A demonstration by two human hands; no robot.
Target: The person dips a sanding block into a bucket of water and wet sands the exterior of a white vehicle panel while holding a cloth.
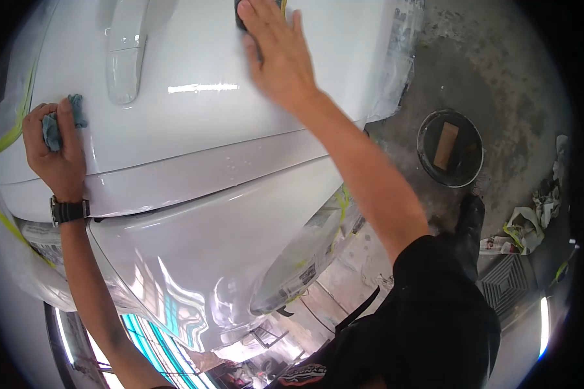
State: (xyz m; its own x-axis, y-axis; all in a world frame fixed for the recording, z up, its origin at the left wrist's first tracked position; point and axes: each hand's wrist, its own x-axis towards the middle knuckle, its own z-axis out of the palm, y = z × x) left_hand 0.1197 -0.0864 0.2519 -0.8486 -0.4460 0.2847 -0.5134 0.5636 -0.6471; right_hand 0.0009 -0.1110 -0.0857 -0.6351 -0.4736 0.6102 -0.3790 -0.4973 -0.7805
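My left hand [55,155] is closed around a crumpled blue-green cloth [76,111] and rests on the glossy white vehicle panel [194,117], near its left edge. A watch sits on that wrist. At the top of the view, my right hand [284,61] presses a dark block [240,19] with a yellow edge flat to the same panel. Only a little of this block shows beyond my fingers, so its exact kind is unclear. Between the hands, a white door handle [124,71] stands out from the panel. Small droplets dot the lower ledge.
A round dark bucket [424,165] stands on the floor at right, with a brown block [445,146] in or on it. Yellow-green masking tape [10,139] and plastic film [389,84] edge the panel. Masking paper [525,227] lies crumpled near a floor grate [505,284].
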